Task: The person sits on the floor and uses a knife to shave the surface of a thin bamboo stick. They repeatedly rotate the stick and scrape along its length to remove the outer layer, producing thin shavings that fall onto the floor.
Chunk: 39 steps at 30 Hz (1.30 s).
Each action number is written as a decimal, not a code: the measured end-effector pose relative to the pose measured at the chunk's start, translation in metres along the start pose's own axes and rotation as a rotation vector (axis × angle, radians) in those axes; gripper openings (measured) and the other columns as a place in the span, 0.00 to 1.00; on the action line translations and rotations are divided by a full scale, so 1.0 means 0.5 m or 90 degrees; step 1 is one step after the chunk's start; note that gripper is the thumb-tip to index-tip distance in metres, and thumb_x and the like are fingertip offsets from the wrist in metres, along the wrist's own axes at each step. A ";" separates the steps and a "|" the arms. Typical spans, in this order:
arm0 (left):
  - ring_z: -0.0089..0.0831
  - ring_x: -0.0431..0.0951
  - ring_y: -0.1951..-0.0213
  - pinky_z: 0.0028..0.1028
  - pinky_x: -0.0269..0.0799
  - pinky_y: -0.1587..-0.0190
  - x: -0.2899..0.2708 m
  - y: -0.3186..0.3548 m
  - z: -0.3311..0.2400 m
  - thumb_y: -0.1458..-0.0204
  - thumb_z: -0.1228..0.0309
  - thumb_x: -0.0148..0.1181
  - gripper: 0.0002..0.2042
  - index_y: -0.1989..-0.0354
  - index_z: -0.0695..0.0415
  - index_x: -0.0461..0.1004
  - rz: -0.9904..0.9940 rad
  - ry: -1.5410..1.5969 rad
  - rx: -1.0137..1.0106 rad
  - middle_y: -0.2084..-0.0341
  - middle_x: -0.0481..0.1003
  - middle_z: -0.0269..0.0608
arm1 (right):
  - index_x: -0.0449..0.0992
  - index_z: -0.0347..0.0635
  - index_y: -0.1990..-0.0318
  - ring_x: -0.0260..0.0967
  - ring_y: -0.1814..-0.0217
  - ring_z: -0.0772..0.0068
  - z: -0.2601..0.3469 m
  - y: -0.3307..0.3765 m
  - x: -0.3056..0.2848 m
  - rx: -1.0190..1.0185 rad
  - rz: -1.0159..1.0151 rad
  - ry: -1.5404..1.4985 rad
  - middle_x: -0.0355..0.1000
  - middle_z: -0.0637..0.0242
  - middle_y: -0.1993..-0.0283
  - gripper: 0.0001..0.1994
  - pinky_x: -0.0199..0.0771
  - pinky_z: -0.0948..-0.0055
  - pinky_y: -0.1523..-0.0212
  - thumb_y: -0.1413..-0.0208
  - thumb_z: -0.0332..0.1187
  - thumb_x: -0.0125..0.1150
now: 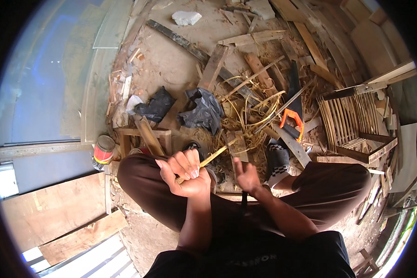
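- Left hand (187, 172): fingers curled tight round a thin pale stick (214, 157), gripping its near end.
- Right hand (248, 178): just beside the stick, fingers partly folded, blurred; can't tell if it grips the dark strip (244, 202) below it.
- Stick location: held up in front of the lap, between the knees, above the floor.
- Handling: looks light, fairly stiff, maybe a bit springy; probably dry rather than slippery, could splinter or snap if bent hard. Best hold: near end or mid-length, clear of the thin tip.
- Direction: long axis diagonal, near end lower left in the fist, free tip upper right, away from the body, toward the shavings (269, 105).
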<state>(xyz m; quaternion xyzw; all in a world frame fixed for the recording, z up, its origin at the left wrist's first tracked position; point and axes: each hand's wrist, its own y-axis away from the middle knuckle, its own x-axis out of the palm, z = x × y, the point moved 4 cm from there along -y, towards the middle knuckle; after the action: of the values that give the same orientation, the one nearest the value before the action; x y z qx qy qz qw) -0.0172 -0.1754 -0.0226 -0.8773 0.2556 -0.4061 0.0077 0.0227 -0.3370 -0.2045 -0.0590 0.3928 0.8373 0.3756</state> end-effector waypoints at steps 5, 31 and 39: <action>0.22 0.50 0.88 0.23 0.49 0.79 -0.014 -0.006 -0.009 0.29 0.57 0.35 0.28 0.87 0.49 0.56 -0.011 0.011 0.011 0.92 0.55 0.31 | 0.78 0.28 0.66 0.74 0.62 0.31 0.202 0.113 -0.024 -0.281 0.120 -0.148 0.73 0.34 0.72 0.32 0.72 0.46 0.59 0.31 0.54 0.43; 0.20 0.50 0.91 0.20 0.46 0.85 -0.004 0.016 -0.006 0.28 0.50 0.32 0.33 0.90 0.49 0.55 0.028 -0.230 0.227 0.94 0.56 0.32 | 0.78 0.34 0.62 0.73 0.61 0.30 0.168 0.147 -0.065 -0.182 0.166 -0.055 0.76 0.40 0.69 0.28 0.72 0.45 0.56 0.31 0.53 0.44; 0.21 0.48 0.92 0.20 0.46 0.85 0.005 0.016 -0.007 0.28 0.51 0.32 0.33 0.91 0.50 0.55 0.047 -0.201 0.169 0.95 0.55 0.32 | 0.79 0.27 0.67 0.75 0.60 0.33 0.043 0.061 -0.057 0.047 0.117 0.009 0.75 0.36 0.71 0.41 0.74 0.48 0.55 0.34 0.64 0.37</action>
<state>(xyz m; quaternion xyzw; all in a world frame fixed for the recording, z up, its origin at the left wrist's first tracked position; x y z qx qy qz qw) -0.0220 -0.1830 -0.0201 -0.9113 0.2275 -0.2934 0.1783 0.0266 -0.3509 -0.1599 -0.0146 0.4297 0.8529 0.2962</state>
